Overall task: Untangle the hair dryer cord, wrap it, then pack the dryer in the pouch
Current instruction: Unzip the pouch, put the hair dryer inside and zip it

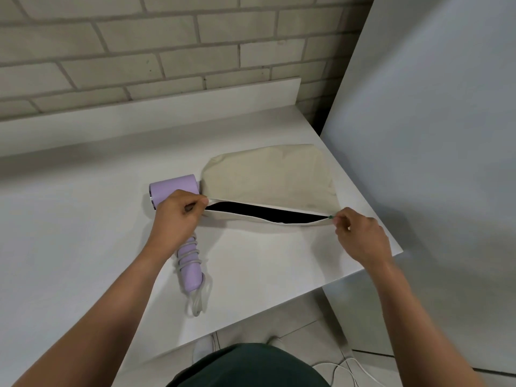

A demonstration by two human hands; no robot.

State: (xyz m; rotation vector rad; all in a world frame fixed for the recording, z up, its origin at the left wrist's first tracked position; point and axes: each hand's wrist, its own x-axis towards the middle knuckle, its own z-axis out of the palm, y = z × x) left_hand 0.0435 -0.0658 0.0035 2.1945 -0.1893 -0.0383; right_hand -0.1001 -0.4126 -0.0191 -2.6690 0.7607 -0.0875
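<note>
White table (83, 219) before a brick wall (139, 51). Nearest me, under my left wrist, the hair dryer (174, 188) lies with its cord (190, 255) coiled round the handle; wrapping looks done. My left hand (178, 216) pinches one end of the pouch (268, 174) mouth, my right hand (360, 236) the zip pull (331, 217) at the other, hands well apart. Step in hand: opening the pouch. Next, I judge: let go and slide the dryer in.

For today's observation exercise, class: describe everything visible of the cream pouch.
The pouch is cream, canvas-looking fabric with rounded far corners, lying flat on the white table. Its near edge gapes open, showing a dark inside. The left hand pinches its left end; the right hand pinches a small green zip pull at its right end. The lilac hair dryer lies beside its left edge; contact is unclear.
</note>
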